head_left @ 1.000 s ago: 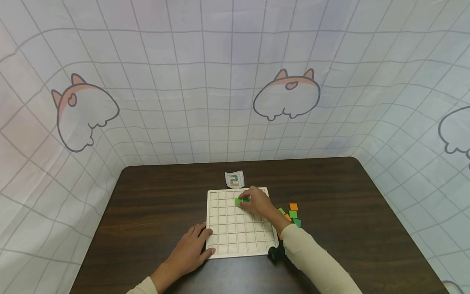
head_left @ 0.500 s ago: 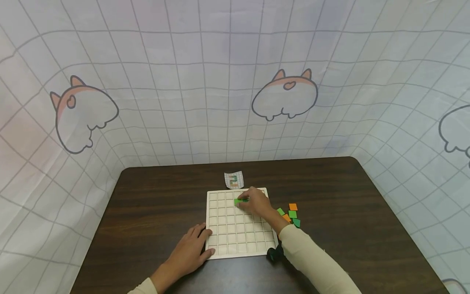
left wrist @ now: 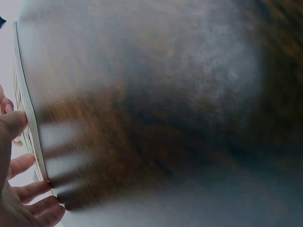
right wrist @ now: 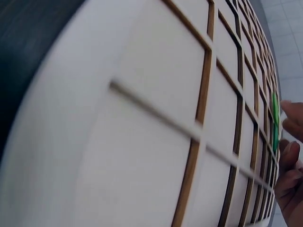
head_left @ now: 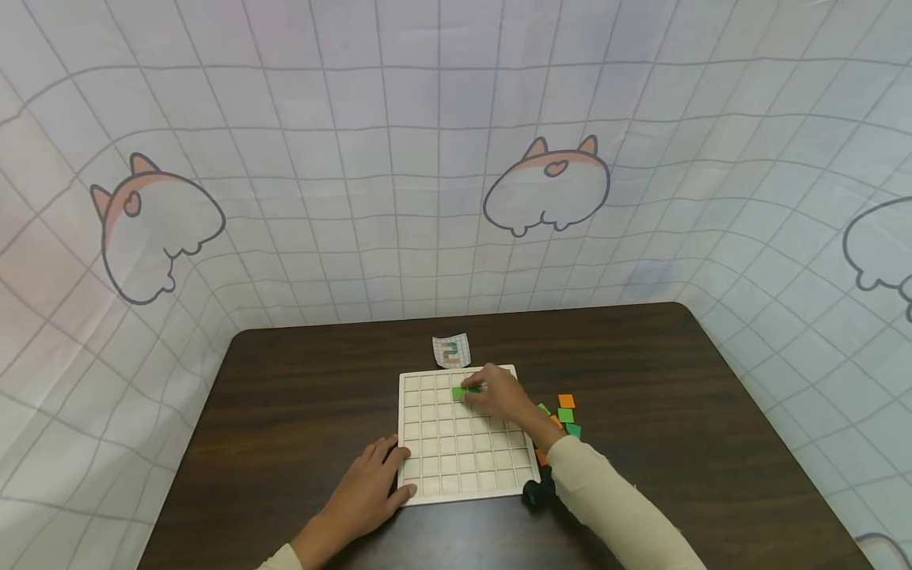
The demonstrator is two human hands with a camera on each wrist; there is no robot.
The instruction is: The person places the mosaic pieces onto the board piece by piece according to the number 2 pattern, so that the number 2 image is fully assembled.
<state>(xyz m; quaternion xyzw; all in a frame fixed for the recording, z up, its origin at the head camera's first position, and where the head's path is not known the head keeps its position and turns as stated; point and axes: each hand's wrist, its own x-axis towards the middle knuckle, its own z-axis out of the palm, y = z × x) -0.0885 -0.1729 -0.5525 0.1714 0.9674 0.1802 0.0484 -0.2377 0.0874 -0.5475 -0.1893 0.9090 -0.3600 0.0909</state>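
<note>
Board (head_left: 468, 463), gridded and pale, lies flat on the dark table (head_left: 321, 380); looks like wood, so presumably stiff, fairly light, apt to slide, best held by the raised rim. Left hand (head_left: 365, 489) at the board's left edge, near corner: fingers spread, thumb on the rim. Right hand (head_left: 501, 396) over the board's far part, thumb and finger bent about a dark green tile (right wrist: 275, 135); whether they pinch it, cannot tell. Paper slip (head_left: 452, 351) just beyond the board's far edge. Light green tile (head_left: 457, 393) on the board, beside the dark green one. Loose tiles (head_left: 566, 416), orange and green, right of the board. Tiles judged thin, rigid, nearly weightless, probably smooth; take by opposite edges, lightly.
</note>
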